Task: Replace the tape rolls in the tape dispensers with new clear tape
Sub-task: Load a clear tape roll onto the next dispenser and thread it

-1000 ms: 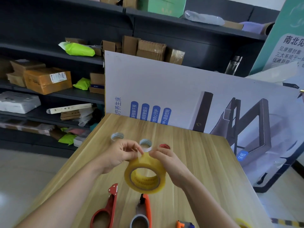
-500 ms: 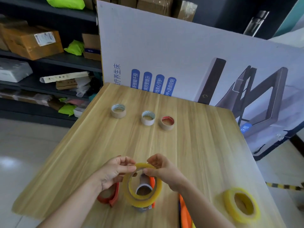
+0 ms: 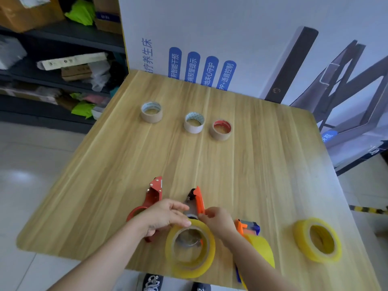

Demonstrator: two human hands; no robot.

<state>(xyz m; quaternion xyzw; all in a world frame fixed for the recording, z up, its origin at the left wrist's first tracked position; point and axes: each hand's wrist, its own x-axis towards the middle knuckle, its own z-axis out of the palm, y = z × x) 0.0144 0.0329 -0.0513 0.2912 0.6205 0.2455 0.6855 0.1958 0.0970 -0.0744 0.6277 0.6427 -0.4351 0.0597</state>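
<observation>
1. Head view: at six o'clock, left hand and right hand pinch a new tape roll over the middle dispenser.
2. Judged unfinished: red dispenser empty; one spare roll waits at four o'clock.
3. Three used cores sit at twelve o'clock.

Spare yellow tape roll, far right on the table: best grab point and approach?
The spare yellow tape roll lies flat, core hole up, nothing touching it. Come from above and pinch the ring wall, one finger inside the hole and thumb on the outer face. The right hand, now at the held roll, looks nearer.
</observation>
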